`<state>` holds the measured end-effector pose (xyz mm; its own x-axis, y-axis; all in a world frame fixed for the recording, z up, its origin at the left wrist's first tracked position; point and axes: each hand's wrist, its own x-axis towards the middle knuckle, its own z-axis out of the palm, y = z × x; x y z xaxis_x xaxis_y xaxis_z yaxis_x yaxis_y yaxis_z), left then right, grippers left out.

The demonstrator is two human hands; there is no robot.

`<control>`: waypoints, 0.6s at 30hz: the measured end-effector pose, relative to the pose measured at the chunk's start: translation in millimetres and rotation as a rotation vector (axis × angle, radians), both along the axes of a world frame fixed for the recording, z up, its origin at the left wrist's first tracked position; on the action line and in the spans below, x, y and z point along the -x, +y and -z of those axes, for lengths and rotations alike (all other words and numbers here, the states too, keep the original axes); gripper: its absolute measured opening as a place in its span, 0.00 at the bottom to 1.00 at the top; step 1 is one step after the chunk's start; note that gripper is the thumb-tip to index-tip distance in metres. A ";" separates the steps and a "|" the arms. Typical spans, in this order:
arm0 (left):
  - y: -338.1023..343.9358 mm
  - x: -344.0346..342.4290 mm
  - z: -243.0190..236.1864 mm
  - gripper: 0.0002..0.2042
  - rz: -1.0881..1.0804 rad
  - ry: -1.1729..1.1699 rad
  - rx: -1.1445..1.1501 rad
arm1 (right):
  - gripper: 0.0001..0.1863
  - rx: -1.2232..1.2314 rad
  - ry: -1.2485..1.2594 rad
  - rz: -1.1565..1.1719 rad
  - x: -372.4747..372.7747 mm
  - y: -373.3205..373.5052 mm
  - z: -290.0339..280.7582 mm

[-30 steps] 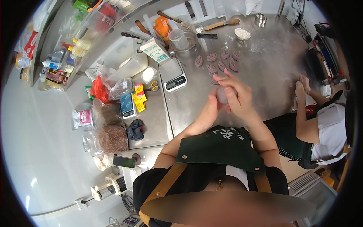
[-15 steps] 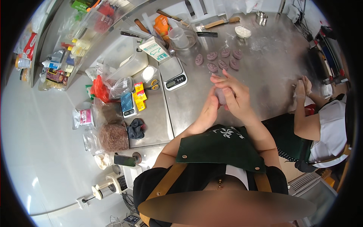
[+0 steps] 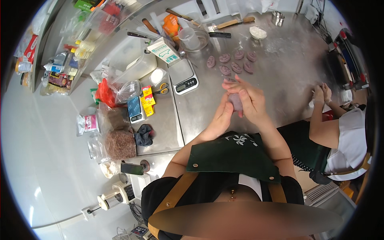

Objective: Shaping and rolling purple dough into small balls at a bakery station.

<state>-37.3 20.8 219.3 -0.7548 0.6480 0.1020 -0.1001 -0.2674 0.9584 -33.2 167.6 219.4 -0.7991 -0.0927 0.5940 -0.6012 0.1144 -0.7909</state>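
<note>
Over the steel worktop [image 3: 280,68], my left hand [image 3: 221,116] and my right hand [image 3: 249,98] press together around a ball of purple dough [image 3: 235,101]. Only a strip of the dough shows between palm and fingers. Just beyond my hands lie several shaped purple dough pieces [image 3: 234,64] in two short rows on the floured steel.
A digital scale [image 3: 183,75], a carton [image 3: 163,51] and a clear measuring cup [image 3: 189,39] stand to the far left. A small bowl of flour [image 3: 258,32] sits at the back. Bags and packets crowd the left side. Another person's hands [image 3: 322,94] work at the right.
My hands have shifted slightly around the dough ball, rolling it; they stay at the same spot above the worktop.
</note>
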 end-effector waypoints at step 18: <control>-2.7 7.1 3.5 0.34 -0.022 -0.373 -0.026 | 0.16 0.333 -0.144 0.314 -9.5 -34.1 -30.9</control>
<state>-44.3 18.1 215.8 -0.7568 0.6321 -0.1666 -0.4351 -0.2968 0.8501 -23.7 133.5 250.3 -0.8342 0.3429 0.4319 -0.4600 -0.0007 -0.8879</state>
